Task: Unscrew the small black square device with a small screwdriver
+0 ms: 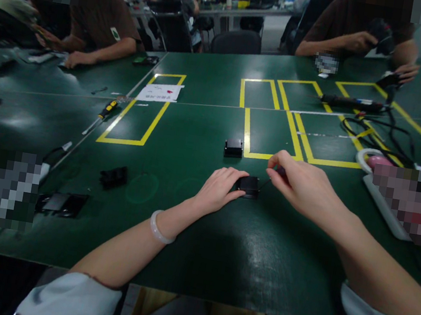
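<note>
Resting on the green table is a small black box-shaped part [249, 187], its left end gripped between the thumb and fingers of my left hand [221, 188]. My right hand [296, 184] is closed in a pinch just to the right of that part. From its fingers a thin dark tool [265, 183] reaches toward the part's right side; its grip is mostly hidden and its exact kind is unclear. A second black box-shaped part [233, 148] stands slightly farther away, beside a yellow tape corner, touched by neither hand.
A black part [113, 177] and a flat black piece [61, 203] lie to the left. Farther off are a yellow-black screwdriver [109, 108] and a paper label [160, 92]. At right, a black stick-shaped tool [355, 103] and cables [392, 135] lie near a white-edged tray [385, 212]. Co-workers sit opposite.
</note>
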`<state>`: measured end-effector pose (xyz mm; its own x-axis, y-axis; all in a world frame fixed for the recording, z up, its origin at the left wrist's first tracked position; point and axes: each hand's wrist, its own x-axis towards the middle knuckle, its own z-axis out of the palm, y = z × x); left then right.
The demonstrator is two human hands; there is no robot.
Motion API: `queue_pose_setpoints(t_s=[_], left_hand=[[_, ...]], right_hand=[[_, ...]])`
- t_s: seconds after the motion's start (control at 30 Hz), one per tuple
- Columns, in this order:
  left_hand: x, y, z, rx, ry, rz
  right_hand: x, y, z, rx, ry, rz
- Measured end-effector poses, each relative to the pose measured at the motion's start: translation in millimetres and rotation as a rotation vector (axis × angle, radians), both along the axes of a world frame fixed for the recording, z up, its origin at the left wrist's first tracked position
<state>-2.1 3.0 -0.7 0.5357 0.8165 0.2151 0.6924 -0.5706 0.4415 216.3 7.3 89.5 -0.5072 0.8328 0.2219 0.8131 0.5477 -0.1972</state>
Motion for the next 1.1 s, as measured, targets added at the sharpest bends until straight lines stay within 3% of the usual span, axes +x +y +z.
queue_pose_setpoints(t_s=[0.47,0.73,1.1], left_hand=[[-6,12,-2.3,0.023,0.004,0.046],[-9,17,-3.3,0.019,-0.009,0.037],[-9,18,-3.5,0.001,-0.005,0.041]], right_hand=[[-6,7,-4.2,0.019,0.027,-0.018],[-17,25,1.9,0.025,-0.029,-0.062],[-13,24,6.8,0.006,-0.077,-0.043]])
